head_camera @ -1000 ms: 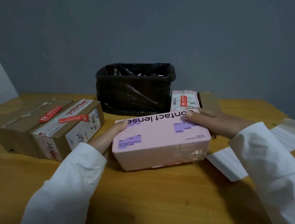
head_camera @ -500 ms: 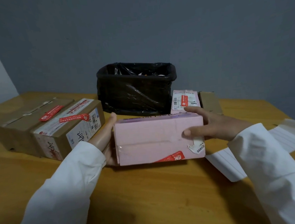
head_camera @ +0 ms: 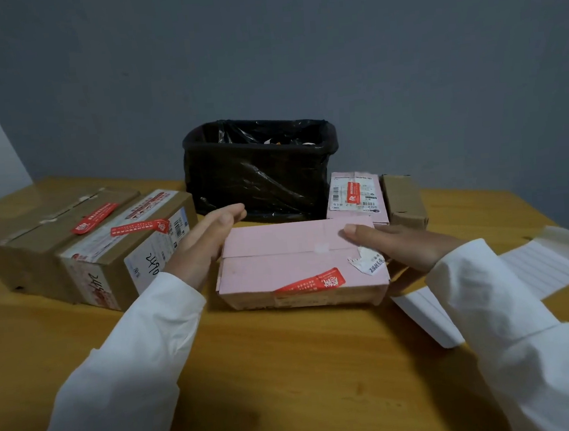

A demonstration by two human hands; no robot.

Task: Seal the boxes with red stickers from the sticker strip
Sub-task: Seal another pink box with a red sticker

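A pink box lies on the wooden table in front of me, its flap side up. A red sticker runs across its near top edge, beside a torn white label. My right hand grips the box's right end, thumb on top and fingers around the side. My left hand is flat with its fingers straight, next to the box's left end and holding nothing. The white sticker strip lies on the table to the right, partly under my right sleeve.
Two brown cardboard boxes with red stickers stand at the left. A black lined bin is behind the pink box. A small pink box with a red sticker and a small brown box sit at the back right.
The pink box was rolled over: its printed face went out of sight and the flap side with the red sticker now faces up. My left hand came off its left end.
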